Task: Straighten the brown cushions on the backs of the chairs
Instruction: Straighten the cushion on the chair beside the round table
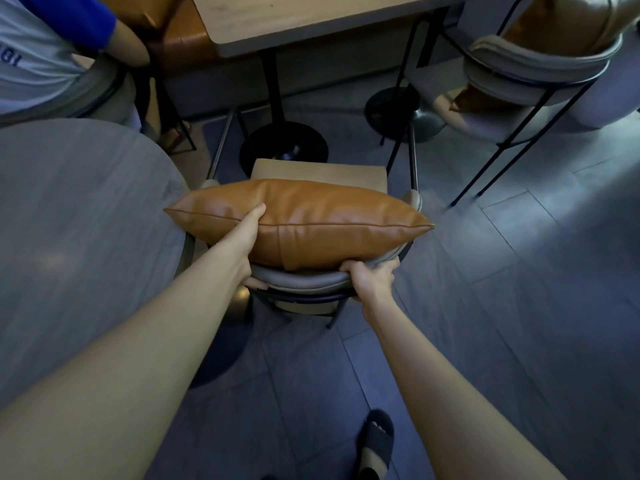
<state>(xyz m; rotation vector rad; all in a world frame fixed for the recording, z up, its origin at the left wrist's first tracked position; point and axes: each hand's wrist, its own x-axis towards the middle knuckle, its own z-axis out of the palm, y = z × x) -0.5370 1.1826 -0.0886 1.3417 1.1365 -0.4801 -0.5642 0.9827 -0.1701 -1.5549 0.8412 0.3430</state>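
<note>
A brown leather cushion [322, 220] lies across the curved grey backrest [304, 280] of the chair just in front of me, its long seam facing up. My left hand [247, 244] grips the cushion's left part, thumb on top and fingers underneath against the backrest. My right hand [372, 278] is closed around the backrest rim below the cushion's right lower edge. The chair's beige seat [318, 171] shows beyond the cushion. A second brown cushion [568, 22] leans on the back of the chair at the upper right.
A round grey table [76, 230] fills the left side. A wooden table [304, 19] on a black pedestal [282, 143] stands ahead. A person in a white and blue shirt [45, 46] sits at the upper left. My sandalled foot [377, 441] rests on the tiled floor.
</note>
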